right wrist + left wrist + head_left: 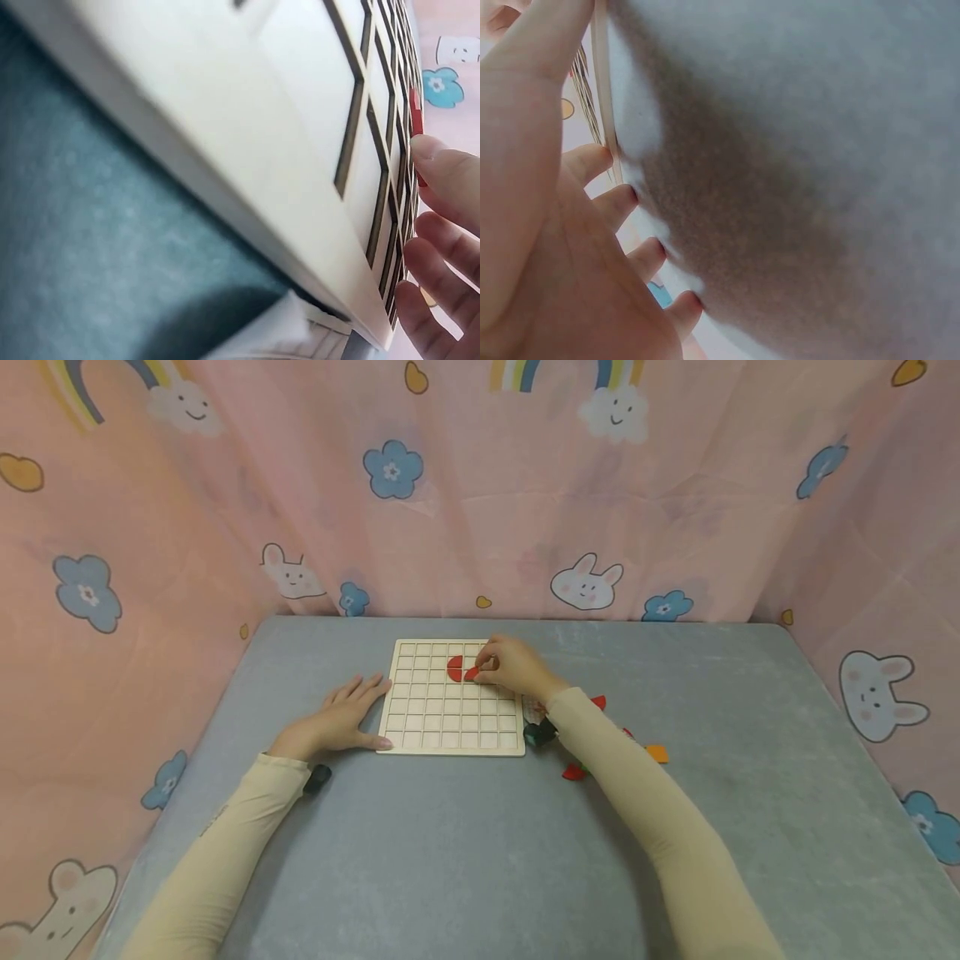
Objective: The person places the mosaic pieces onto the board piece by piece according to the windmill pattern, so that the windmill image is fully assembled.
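A pale wooden grid board (442,727) lies flat on the grey table. Two red quarter-circle pieces (454,675) sit in neighbouring cells of its upper part, their straight sides facing. My right hand (517,667) reaches over the board's right edge and pinches another red piece (472,674) between thumb and fingers, just right of those two. Part of that piece is hidden by the fingers. Along the board's left edge rests my left hand (341,720), fingers spread, its thumb at the lower left corner. The left wrist view shows its fingertips (646,259) down at the table surface.
Right of the board, partly behind the right forearm, lie loose pieces, among them an orange one (657,753) and red ones (574,772). A printed sheet (262,330) sticks out beside the board's edge. A pink patterned curtain (450,543) hangs behind the table.
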Demonstrator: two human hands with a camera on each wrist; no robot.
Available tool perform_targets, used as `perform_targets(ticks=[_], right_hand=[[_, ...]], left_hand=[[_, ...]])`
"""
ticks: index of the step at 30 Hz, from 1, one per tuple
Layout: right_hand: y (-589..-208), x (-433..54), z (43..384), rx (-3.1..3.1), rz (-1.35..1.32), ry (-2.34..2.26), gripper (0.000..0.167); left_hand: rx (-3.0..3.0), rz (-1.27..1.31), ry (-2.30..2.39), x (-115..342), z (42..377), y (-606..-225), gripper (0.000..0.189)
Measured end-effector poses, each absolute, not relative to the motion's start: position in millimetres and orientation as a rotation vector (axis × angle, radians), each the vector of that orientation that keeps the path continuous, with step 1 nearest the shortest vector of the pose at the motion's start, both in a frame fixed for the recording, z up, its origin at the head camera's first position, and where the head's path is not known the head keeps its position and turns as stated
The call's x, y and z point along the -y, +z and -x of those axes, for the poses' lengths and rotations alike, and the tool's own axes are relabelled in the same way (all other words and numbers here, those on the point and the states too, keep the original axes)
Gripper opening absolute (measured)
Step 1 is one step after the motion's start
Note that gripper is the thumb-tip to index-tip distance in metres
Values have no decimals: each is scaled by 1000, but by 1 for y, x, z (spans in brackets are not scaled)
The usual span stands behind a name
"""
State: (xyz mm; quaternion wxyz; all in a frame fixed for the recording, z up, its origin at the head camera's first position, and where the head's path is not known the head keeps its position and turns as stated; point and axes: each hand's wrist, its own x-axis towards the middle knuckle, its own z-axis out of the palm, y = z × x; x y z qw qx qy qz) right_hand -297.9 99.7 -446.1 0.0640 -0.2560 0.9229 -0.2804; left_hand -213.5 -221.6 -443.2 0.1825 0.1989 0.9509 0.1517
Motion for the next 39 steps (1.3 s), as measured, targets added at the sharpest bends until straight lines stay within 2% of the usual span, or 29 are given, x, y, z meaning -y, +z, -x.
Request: perform_targets(ticks=[16, 39], right_hand=[[-448, -100, 298, -2779, 782, -843, 19], [-449, -98, 297, -2792, 731, -854, 23]], left_hand=[[-2677, -559, 416, 222, 215, -445, 110], [-2688, -541, 402, 221, 215, -444, 110]])
